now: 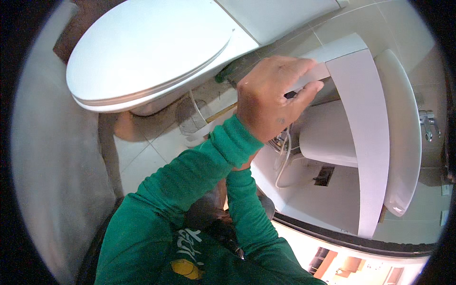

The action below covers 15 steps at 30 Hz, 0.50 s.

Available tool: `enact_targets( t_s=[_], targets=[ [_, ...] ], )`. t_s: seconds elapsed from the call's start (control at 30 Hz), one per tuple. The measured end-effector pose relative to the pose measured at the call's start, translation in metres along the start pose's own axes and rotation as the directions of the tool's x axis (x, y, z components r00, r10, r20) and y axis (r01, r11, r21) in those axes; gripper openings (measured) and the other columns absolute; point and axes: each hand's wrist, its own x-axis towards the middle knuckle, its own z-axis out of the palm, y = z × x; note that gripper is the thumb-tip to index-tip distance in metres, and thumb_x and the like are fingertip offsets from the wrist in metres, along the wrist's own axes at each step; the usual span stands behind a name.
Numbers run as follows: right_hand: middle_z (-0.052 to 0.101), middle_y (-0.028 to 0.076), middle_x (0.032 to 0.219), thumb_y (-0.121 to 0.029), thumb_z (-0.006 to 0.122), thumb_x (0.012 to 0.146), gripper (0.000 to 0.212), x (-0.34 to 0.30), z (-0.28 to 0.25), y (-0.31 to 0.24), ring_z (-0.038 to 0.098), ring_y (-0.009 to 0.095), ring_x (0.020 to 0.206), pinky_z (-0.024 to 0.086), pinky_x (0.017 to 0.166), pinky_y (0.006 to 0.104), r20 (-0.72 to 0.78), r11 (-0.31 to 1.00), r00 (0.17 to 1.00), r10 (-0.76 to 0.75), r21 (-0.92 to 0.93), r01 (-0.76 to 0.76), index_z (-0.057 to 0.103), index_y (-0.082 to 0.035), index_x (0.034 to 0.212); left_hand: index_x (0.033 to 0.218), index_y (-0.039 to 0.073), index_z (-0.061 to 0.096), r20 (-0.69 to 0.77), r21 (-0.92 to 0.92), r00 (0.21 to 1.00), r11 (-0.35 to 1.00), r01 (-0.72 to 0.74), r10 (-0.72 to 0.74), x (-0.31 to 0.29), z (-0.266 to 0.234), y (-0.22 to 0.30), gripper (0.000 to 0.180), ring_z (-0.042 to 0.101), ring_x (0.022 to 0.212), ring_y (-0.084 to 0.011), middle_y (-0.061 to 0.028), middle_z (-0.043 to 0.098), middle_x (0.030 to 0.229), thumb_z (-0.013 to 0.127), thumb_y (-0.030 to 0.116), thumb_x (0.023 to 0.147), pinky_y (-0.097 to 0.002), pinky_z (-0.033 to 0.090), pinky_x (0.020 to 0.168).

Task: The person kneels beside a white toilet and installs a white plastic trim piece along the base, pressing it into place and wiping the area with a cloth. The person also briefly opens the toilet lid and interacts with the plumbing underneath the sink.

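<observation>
My left arm (pixel 199 161), in a green sleeve, reaches up and to the right across the view. At its end my left hand (pixel 270 92) is closed, thumb and fingers on either side of a white board edge (pixel 320 72) at the corner of a white cabinet frame (pixel 363 102). Beneath it, my right forearm (pixel 249 199) crosses behind the left wrist. Only a bit of skin of my right hand (pixel 246 165) shows; its fingers are hidden. A pale flexible hose (pixel 284 164) hangs inside the cabinet, close below the left hand.
A white toilet with its lid down (pixel 152 47) stands at the upper left. To the right are a white basin (pixel 406 137) and a chrome tap (pixel 429 124). A dark floor drain (pixel 324 175) lies within the cabinet frame. A lit doorway (pixel 342 261) opens at the lower right.
</observation>
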Motion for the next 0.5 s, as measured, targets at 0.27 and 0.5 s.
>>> enact_targets(
  t_s=[0.27, 0.5],
  targets=[
    [0.052, 0.017, 0.140, -0.034, 0.039, 0.108, 0.052, -0.012, -0.059, 0.083, 0.053, 0.031, 0.126, 0.044, 0.110, 0.0426, 0.200, 0.891, 0.974, 0.105, 0.416, -0.182, 0.038, -0.005, 0.150, 0.099, 0.008, 0.078, 0.001, 0.041, 1.000, 0.999, 0.004, -0.004, -0.001, 0.004, 0.004, 0.030, 0.068, 0.077, -0.0270, -0.0106, 0.073, 0.086, 0.089, 0.016, 0.072, -0.0342, 0.056, 0.071],
    [0.057, 0.020, 0.137, -0.033, 0.033, 0.108, 0.052, 0.002, -0.019, 0.032, 0.058, 0.035, 0.121, 0.047, 0.107, 0.0460, 0.049, 0.825, 0.997, 0.063, 0.560, -0.079, 0.043, 0.002, 0.146, 0.098, 0.010, 0.079, -0.014, 0.051, 0.996, 0.994, -0.092, 0.093, 0.003, 0.005, -0.005, 0.031, 0.067, 0.075, -0.0270, -0.0092, 0.072, 0.082, 0.089, 0.016, 0.070, -0.0351, 0.056, 0.070]
  ],
)
